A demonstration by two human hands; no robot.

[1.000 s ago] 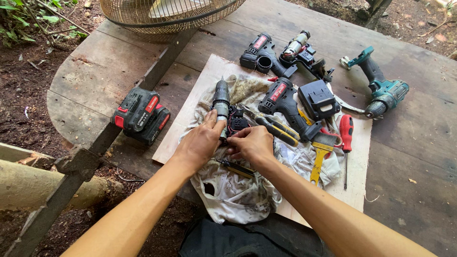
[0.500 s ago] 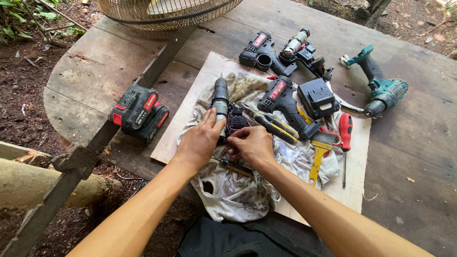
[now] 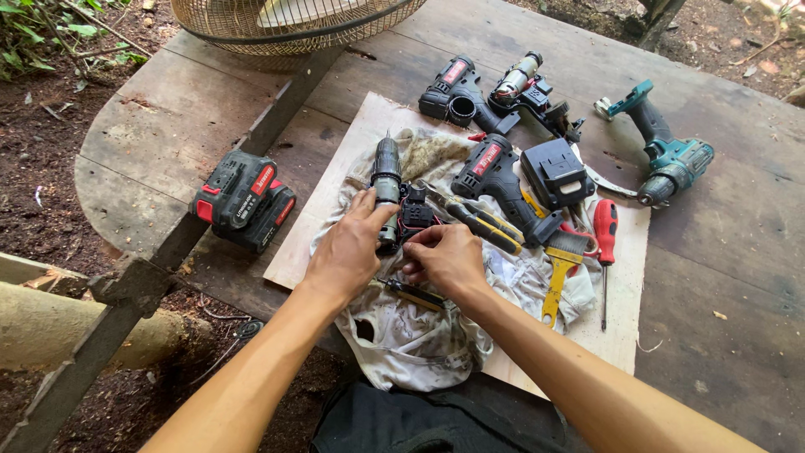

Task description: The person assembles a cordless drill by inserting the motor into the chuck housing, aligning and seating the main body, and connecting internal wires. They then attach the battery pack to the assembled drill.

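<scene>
Fingers (image 3: 369, 205) of the left hand (image 3: 344, 256) wrap a dark cylindrical motor (image 3: 386, 180); the right hand (image 3: 449, 260) pinches its black switch block (image 3: 414, 211) — both on a stained, crumpled rag (image 3: 411, 344). Pliers (image 3: 474, 220), a yellow brush (image 3: 560, 268) and a red screwdriver (image 3: 605, 243) crowd the right; a battery (image 3: 243, 200) sits left on the worn wooden surface (image 3: 151, 143).

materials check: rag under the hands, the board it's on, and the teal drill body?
Rag: looks like thin woven cotton, off-white, grease-stained, crumpled and torn.
Board: probably plywood or hardboard, pale, bare, matte, thin flat edge.
Teal drill: seemingly moulded plastic shell with a slight sheen; the chuck end looks like dark metal.
</scene>
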